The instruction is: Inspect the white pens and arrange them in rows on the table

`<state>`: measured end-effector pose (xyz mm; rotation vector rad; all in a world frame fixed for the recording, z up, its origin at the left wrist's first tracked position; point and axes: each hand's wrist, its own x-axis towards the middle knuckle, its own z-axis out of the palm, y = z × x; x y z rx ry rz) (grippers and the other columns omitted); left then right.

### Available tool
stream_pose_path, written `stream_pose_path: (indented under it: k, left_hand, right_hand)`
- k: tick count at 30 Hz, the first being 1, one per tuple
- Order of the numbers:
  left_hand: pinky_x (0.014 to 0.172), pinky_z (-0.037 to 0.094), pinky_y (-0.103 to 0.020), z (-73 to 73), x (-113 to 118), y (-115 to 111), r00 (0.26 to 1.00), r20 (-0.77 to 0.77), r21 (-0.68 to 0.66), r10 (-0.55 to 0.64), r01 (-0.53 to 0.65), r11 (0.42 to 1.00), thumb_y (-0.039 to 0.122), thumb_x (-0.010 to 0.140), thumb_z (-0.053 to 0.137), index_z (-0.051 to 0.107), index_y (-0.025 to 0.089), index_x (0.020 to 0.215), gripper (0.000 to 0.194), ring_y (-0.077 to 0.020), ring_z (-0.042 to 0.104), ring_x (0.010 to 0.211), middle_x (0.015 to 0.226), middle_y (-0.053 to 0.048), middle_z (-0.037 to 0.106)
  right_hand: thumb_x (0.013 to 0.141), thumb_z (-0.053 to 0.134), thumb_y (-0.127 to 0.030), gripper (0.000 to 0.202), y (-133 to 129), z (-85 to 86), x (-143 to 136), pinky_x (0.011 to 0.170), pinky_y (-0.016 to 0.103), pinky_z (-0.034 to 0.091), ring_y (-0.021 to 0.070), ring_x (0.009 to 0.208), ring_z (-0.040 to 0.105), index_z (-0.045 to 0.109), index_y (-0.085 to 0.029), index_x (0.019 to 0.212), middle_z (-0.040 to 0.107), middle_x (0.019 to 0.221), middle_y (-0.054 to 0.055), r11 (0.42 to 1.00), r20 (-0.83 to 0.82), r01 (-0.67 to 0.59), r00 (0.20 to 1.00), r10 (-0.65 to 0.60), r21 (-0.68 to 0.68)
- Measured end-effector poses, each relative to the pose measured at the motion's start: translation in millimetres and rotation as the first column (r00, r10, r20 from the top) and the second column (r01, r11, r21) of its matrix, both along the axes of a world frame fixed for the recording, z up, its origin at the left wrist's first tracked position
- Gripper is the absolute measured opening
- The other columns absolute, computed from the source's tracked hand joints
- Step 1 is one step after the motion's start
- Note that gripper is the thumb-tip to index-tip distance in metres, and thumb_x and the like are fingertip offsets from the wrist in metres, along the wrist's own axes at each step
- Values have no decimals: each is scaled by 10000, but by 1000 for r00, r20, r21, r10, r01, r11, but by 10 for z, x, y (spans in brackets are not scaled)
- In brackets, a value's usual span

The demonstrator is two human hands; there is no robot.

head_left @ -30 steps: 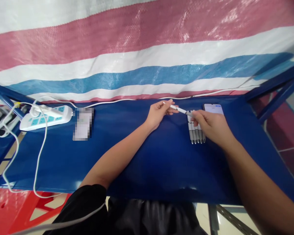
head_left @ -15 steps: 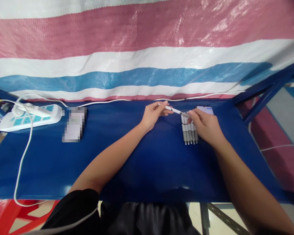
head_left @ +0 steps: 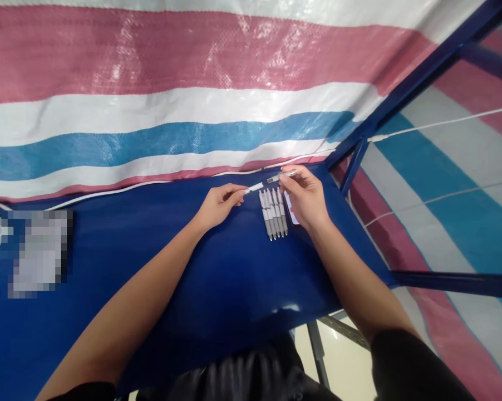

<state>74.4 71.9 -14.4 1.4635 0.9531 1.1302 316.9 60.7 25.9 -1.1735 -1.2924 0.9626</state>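
White pen barrel [head_left: 255, 188] has come apart from the grey piece [head_left: 275, 179] since the earlier frame. Left hand [head_left: 221, 206] fingers pinch the barrel; right hand [head_left: 304, 194] fingers grip the grey piece, probably the tip end, blurry. Both near the far ends of the pen row [head_left: 273, 215] on the table [head_left: 217, 289]; phone [head_left: 292, 210] beside row, partly hidden.

Between left hand [head_left: 221, 205] and right hand [head_left: 306, 194]: thin gap only, left pen part [head_left: 255, 188] and right pen part [head_left: 273, 179] nearly closing it. Pens [head_left: 273, 216] block low pass just below; phone [head_left: 291, 210] crowds under right hand. Behind hands: cable [head_left: 121, 190], then sheet [head_left: 184, 133]. Beyond right hand: post [head_left: 387, 108]. Nearside of left hand: table [head_left: 234, 273] wide open.
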Motion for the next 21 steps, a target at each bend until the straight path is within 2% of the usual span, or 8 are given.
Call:
stream_pose_path:
  k: [3, 7, 10, 13, 15, 21]
  left_hand:
    - [711, 581, -309, -15, 5, 2, 999, -41, 50, 1, 1, 999, 543, 932, 827, 877, 230, 1018, 328, -163, 695, 697, 796, -29, 765]
    - [714, 579, -312, -22, 11, 7, 999, -37, 23, 23, -23, 999, 607, 932, 810, 847, 213, 967, 397, -166, 673, 687, 776, -34, 748]
    - [706, 574, -312, -5, 16, 3, 999, -22, 12, 35, -35, 999, 625, 923, 814, 839, 212, 942, 414, -167, 659, 676, 760, -32, 740]
    - [698, 569, -305, 14, 24, -5, 999, -14, 11, 36, -36, 999, 617, 912, 823, 849, 213, 933, 405, -166, 654, 672, 755, -32, 742]
    - [699, 572, -302, 19, 26, -9, 999, -19, 4, 28, -28, 1000, 601, 902, 835, 864, 214, 961, 392, -165, 659, 676, 765, -33, 752]
    - [664, 562, -298, 9, -20, 10, 998, 31, -25, 51, -50, 998, 530, 859, 895, 891, 217, 992, 341, -155, 652, 654, 777, -36, 766]
  right_hand:
    - [903, 826, -579, 412, 15, -14, 43, 846, 408, 592, 225, 899, 648, 681, -315, 1184, 669, 1019, 33, 999, 17, 44, 999, -45, 14]
    - [958, 777, -574, 392, 54, -36, 126, 856, 402, 590, 218, 875, 641, 666, -316, 1231, 617, 960, 19, 992, 62, 89, 994, -94, 88]
    - [947, 769, -600, 413, 82, -33, 171, 849, 401, 581, 210, 837, 620, 636, -318, 1217, 594, 954, 15, 988, 69, 87, 993, -96, 124]
    - [908, 772, -655, 461, 88, -36, 150, 815, 395, 574, 216, 855, 624, 610, -316, 1175, 611, 987, 24, 991, 58, 85, 994, -92, 102]
    - [875, 797, -665, 486, 74, -48, 106, 799, 387, 566, 218, 874, 640, 601, -308, 1140, 638, 986, 25, 996, 43, 53, 997, -57, 76]
    - [836, 857, -630, 481, 23, -58, 31, 767, 371, 538, 192, 782, 655, 643, -261, 1058, 690, 831, -5, 985, 18, -164, 986, 165, -52]
